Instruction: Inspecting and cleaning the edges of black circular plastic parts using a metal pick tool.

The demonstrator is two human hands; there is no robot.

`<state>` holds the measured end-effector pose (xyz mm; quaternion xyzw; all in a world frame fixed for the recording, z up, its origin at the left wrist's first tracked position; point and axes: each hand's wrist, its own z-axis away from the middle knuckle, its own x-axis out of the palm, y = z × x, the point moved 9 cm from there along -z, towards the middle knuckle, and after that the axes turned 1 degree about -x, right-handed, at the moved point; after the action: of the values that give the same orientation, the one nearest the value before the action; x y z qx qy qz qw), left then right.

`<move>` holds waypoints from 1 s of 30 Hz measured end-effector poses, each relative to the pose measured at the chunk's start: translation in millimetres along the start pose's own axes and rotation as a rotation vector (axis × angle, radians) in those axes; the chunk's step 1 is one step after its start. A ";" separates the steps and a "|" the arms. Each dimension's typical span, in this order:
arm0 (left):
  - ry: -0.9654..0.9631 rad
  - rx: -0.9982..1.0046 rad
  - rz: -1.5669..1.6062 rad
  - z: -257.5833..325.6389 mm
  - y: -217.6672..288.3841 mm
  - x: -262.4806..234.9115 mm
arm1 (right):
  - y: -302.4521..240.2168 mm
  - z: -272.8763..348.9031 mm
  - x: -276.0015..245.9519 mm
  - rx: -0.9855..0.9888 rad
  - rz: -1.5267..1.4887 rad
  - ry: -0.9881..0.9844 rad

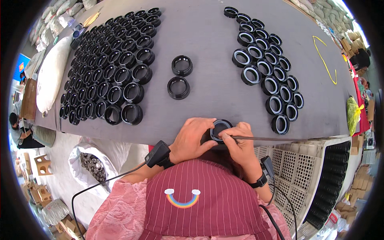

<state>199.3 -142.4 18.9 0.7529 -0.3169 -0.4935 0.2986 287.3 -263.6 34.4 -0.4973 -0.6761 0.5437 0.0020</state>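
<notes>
My left hand (193,138) grips a black round ring part (220,127) at the near edge of the grey table (212,60). My right hand (239,145) steadies the same part and pinches a thin dark metal rod (276,139) that points to the right, its tip at the ring's rim. Two loose black rings (182,65) (178,88) lie in the middle of the table, beyond my hands. Both wrists wear black devices with cables.
Several rows of black rings (112,68) fill the table's left side. Rings with pale inner bands (268,68) form rows on the right. A yellow cord (326,60) lies far right. A white perforated crate (304,168) holding black parts stands at my right, a sack of parts (93,166) at my left.
</notes>
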 end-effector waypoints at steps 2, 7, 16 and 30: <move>0.003 -0.013 0.027 -0.2 -1.1 -0.6 | 0.2 -0.1 -4.7 0.032 -0.017 -0.050; -0.066 0.046 -0.064 -0.7 2.9 4.9 | 5.8 -4.9 -3.9 0.121 -0.085 -0.118; -0.069 0.042 -0.056 -1.9 3.6 3.1 | -18.1 -10.1 -14.7 -0.034 0.267 0.028; -0.069 0.052 -0.080 -2.1 0.2 5.0 | -24.0 -23.7 -32.8 -0.176 0.221 0.151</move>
<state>202.8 -146.0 17.0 0.7549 -0.3092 -0.5226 0.2479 300.7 -266.3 79.4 -0.6062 -0.6602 0.4406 -0.0505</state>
